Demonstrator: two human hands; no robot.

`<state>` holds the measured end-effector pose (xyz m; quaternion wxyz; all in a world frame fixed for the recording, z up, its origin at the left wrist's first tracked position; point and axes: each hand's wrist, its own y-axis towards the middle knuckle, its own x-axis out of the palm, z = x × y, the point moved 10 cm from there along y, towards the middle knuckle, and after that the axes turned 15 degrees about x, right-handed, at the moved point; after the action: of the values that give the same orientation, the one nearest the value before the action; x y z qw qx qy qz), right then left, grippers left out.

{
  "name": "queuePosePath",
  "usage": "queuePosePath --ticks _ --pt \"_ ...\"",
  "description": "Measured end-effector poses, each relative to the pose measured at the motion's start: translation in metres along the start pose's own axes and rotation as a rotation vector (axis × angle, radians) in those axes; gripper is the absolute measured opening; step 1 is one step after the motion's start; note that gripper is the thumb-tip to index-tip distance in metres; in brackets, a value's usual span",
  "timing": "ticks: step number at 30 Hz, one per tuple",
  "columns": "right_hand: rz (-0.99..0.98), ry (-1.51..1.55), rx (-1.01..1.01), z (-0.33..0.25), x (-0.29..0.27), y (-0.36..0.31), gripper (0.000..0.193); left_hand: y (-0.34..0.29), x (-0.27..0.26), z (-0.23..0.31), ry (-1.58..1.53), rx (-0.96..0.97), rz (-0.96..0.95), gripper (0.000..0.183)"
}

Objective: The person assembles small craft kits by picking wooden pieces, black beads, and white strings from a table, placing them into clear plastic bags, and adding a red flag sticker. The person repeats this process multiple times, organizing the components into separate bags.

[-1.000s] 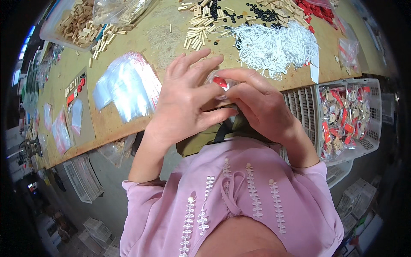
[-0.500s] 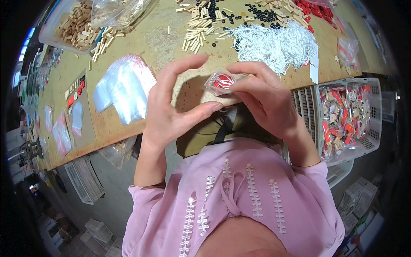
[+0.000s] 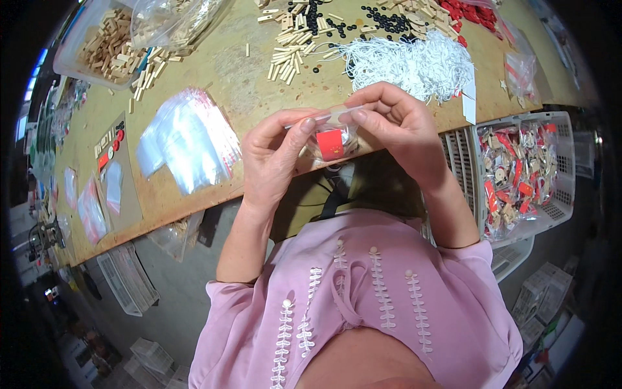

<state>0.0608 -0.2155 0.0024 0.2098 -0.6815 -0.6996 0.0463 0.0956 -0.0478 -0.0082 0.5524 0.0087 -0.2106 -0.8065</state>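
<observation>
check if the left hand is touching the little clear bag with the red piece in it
Touching. The head view shows the left hand gripping the upper left corner of the clear bag, its thumb pressed on the plastic.

A lilac-pink blouse (image 3: 357, 245) with loose sleeves (image 3: 228, 311); a looped matching tie (image 3: 352, 316) at the neckline; white leaf-like trims (image 3: 382, 285) either side of the tie; olive cloth (image 3: 301, 202) beyond it.

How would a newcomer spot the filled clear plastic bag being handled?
Over the near edge of the yellowish worktable, find the left hand and right hand. Pinched between them is a small clear plastic bag. Unlike the flat clear plastic bags fanned at left, it is filled, showing a red rectangular piece.
</observation>
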Motion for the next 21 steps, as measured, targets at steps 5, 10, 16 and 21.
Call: queuePosePath --ticks 5,10,16,21 --pt "-0.054 0.033 -0.003 0.006 -0.004 0.006 0.017 -0.002 0.0 0.002 0.004 0.028 0.0 0.016" --pt "0.001 -0.024 -0.028 0.003 -0.002 0.001 0.013 0.006 0.006 0.015 0.222 0.071 -0.09 0.014" --pt "0.318 -0.617 -0.478 -0.034 0.02 -0.03 0.01 0.025 0.043 0.06 0.814 0.346 -0.335 0.01" --pt "0.203 -0.553 -0.482 -0.031 0.015 -0.044 0.008 0.01 0.049 0.072 0.765 0.477 -0.396 0.009"
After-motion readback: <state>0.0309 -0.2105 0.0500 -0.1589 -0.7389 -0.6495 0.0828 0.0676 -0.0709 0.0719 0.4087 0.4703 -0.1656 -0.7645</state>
